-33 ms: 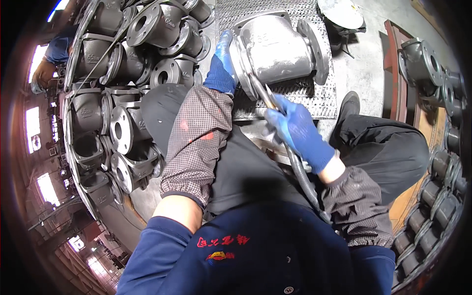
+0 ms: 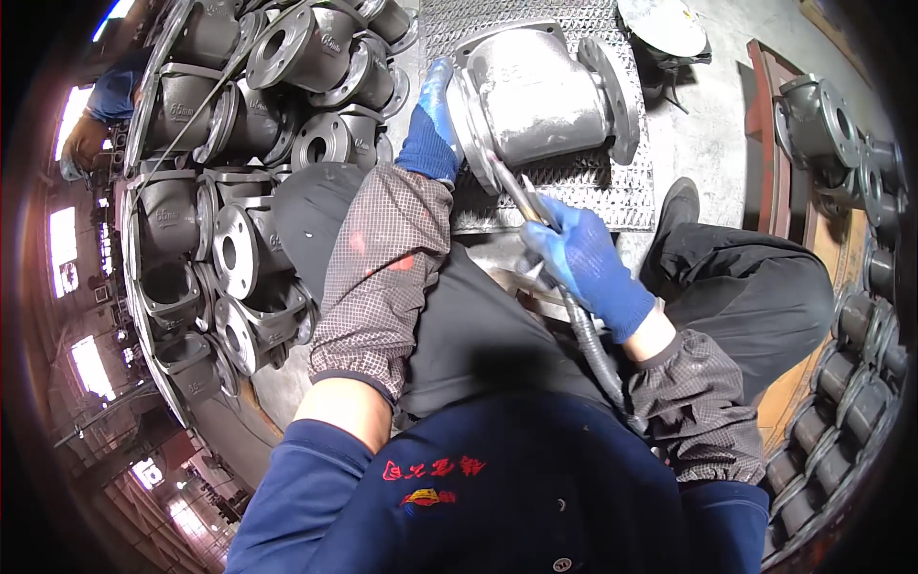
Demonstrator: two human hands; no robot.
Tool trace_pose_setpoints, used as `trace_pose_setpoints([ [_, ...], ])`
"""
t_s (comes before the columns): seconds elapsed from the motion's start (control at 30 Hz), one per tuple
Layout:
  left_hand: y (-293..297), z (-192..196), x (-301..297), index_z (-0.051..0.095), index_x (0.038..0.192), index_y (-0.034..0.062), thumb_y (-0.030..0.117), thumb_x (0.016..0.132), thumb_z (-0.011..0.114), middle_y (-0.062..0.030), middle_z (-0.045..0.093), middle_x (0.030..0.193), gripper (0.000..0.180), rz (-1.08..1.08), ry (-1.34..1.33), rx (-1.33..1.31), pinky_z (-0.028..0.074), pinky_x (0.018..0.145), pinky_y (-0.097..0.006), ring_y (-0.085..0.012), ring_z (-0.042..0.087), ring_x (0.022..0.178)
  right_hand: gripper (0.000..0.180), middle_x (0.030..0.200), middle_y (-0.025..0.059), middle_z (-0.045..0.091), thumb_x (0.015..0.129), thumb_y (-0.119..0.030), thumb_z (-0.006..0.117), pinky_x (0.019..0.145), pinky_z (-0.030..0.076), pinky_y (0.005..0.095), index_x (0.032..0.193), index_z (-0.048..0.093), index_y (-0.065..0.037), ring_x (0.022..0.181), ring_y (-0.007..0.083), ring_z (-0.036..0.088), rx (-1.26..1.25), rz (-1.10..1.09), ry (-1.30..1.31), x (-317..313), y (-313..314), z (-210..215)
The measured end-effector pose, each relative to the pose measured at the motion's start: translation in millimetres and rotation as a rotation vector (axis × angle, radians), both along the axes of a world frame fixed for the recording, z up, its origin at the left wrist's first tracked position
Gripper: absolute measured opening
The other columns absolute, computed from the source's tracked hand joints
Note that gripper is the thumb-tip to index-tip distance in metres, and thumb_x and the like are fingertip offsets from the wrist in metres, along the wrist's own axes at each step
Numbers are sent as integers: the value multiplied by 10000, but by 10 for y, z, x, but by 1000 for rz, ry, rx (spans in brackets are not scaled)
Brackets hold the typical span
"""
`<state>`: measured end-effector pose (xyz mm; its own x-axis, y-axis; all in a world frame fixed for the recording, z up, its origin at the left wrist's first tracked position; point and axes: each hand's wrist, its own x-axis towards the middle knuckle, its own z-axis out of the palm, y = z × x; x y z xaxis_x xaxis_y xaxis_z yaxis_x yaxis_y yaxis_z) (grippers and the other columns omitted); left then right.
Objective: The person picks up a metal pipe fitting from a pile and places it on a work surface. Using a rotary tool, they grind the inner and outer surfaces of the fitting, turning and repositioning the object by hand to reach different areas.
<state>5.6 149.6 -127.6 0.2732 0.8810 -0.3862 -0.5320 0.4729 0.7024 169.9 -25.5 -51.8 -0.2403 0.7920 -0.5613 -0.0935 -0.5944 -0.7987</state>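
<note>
A grey cast flanged valve body (image 2: 540,91) lies on its side on a rough metal-topped work surface (image 2: 626,206). My left hand (image 2: 430,120), in a blue glove, is closed on the rim of its left flange; part of the grip is hidden. In my gloved right hand (image 2: 579,253) is a slim rod-shaped power tool (image 2: 526,203), gripped with its tip up and to the left. That tip is at the lower part of the left flange, beside the body; contact cannot be made out. From the tool a dark ribbed hose (image 2: 598,359) runs down past my right forearm.
Several similar grey castings (image 2: 253,124) are stacked close on my left. More castings (image 2: 818,120) stand on the right, beyond a reddish-brown metal frame (image 2: 765,124). A round pale-topped stool (image 2: 665,27) is at the far right. Another person's arm (image 2: 115,96) shows at the far left.
My right hand has shifted slightly down and to the right with the tool, and the hose has moved a little. My left hand and the valve body look unmoved.
</note>
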Motion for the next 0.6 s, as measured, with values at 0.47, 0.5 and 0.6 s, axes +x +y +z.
trace_pose_setpoints([
  [0.47,-222,41,107,474,1281,66,493,940,433,-131,565,1186,548,-37,-79,78,541,806,-379,-226,620,990,389,669,92,610,899,-113,490,389,419,221,1255,479,43,412,92,491,-45,-226,172,-129,295,75],
  [0.5,-237,14,137,475,1278,69,484,940,443,-122,566,1176,537,-11,-55,99,537,803,-366,-215,615,987,384,677,90,610,903,-108,495,389,417,220,1257,479,42,416,87,489,-12,-178,70,-120,266,110],
  [0.6,-329,113,104,448,1300,78,461,936,474,-101,555,1182,528,10,18,121,510,853,-345,-197,588,1027,463,760,97,618,914,-143,507,473,481,195,1309,419,83,580,100,604,-1,-47,-122,-41,78,186],
])
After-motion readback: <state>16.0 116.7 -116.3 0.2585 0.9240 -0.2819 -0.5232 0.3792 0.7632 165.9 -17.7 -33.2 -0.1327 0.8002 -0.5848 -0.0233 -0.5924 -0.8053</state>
